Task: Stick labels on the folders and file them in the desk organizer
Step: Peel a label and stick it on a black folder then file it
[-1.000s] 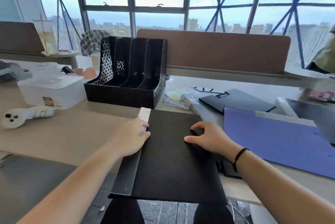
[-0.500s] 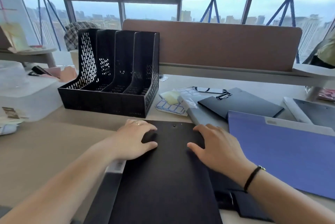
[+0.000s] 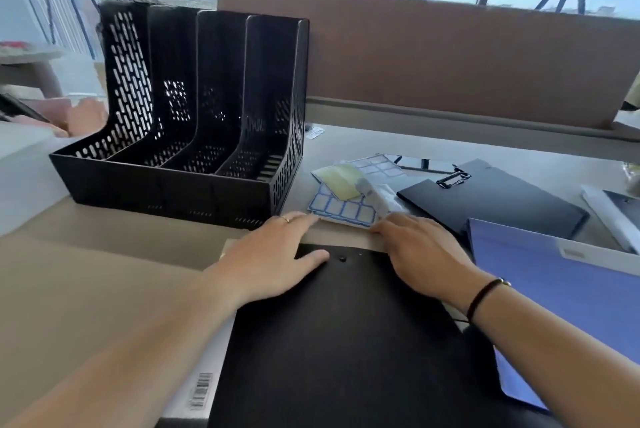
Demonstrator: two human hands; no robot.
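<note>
**Now: both hands lying flat at folder's far edge**

Both hands are resting on the black folder (image 3: 346,341), which is lying flat on the desk (image 3: 86,289) right in front of the person. L hand (image 3: 273,254) is sitting on the folder's far left corner, fingers straight and spread, gripping nothing; thumb is pointing right across the cover, fingertips are reaching past the edge toward the label sheets (image 3: 341,207). A ring is showing on one finger. R hand (image 3: 419,247) is lying palm-down at the far right corner, fingers relaxed and extended, tips touching or just short of the sheets' near edge; can't tell which. A dark band is circling the R wrist.

Just beyond the fingertips the blue-bordered sheets are lying w/ a yellow pad (image 3: 341,180) on top. Left of them the black organizer (image 3: 194,136) is standing upright, four slots w/ no folders in them. To the right a purple folder (image 3: 571,306) is lying beside the black one, and a dark clip folder (image 3: 502,199) is sitting behind it. A white strip w/ a barcode (image 3: 201,391) is showing along the black folder's left side.
</note>
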